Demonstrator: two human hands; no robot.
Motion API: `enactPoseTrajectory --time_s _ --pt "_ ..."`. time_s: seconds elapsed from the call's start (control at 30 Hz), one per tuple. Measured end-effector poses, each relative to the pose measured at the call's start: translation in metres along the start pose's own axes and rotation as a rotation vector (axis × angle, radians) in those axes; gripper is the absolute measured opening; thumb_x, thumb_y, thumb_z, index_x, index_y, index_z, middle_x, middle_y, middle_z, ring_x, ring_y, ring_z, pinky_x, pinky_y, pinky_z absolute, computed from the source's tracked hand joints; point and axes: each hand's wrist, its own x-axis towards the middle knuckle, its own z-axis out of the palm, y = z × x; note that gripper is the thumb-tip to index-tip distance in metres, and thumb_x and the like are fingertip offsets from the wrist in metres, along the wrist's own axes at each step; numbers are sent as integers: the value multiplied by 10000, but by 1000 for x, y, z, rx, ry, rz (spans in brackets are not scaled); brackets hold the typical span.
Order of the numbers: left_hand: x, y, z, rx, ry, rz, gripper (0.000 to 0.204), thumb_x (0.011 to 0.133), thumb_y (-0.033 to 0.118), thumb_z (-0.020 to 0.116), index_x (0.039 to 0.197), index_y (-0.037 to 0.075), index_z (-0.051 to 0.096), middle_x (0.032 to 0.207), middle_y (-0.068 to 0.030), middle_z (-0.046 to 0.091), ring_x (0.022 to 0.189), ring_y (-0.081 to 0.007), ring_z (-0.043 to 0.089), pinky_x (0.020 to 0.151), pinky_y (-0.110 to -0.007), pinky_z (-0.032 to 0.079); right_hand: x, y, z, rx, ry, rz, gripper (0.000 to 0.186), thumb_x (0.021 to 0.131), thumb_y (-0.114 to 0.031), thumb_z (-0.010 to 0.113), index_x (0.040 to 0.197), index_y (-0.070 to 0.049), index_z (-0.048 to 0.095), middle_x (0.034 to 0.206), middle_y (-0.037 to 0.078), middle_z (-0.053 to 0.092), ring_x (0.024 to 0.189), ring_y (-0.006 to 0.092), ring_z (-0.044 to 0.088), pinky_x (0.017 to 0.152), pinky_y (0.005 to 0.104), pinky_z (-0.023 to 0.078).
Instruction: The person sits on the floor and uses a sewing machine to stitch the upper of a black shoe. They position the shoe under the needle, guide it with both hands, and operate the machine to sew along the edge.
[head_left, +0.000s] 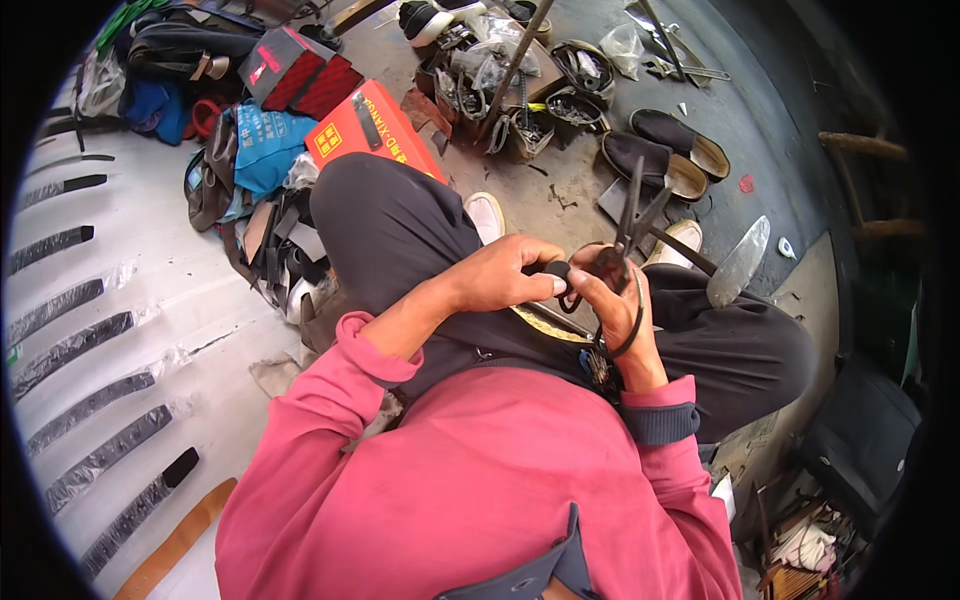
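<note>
My left hand point(515, 270) pinches a small black piece point(555, 271) between thumb and fingers, close against my right hand. My right hand point(625, 305) is closed on large dark scissors point(628, 215), whose blades point up and stand apart; a black handle loop shows beside the fingers. A dark brown part at the scissors' middle is too unclear to name. Beneath my hands are my dark trouser legs point(380, 230), with a yellowish strip and metal bits in my lap, partly hidden.
Wrapped black strips point(80, 340) lie on a white surface point(200, 400) at left. Bags point(270, 140), a red-orange box point(350, 130) and tool containers point(580, 75) are ahead. Dark shoes point(640, 165), a metal blade point(738, 262) and a black chair point(860, 435) are at right.
</note>
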Motion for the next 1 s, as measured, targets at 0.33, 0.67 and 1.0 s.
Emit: enactPoseTrajectory --time_s 0.33,0.67,1.0 --pt "0 3 22 -99 209 109 162 982 196 674 945 39 666 766 60 577 726 -35 497 664 -244 426 -2 9 5 201 139 -78 268 907 -43 736 1110 54 590 903 100 670 736 158 669 677 291 548" --pt "0 -3 17 -393 378 34 217 1031 198 616 861 67 584 709 36 557 565 -9 434 513 -199 365 -13 11 5 -153 -7 54 333 1019 -314 644 1029 18 611 731 23 586 619 102 547 591 251 454" --pt "-4 -4 11 -529 325 27 152 1041 162 580 934 54 570 767 -19 584 547 -22 451 529 -195 406 -17 20 -2 -395 -157 141 590 1005 -609 557 981 -20 588 737 10 515 650 97 496 572 264 438"
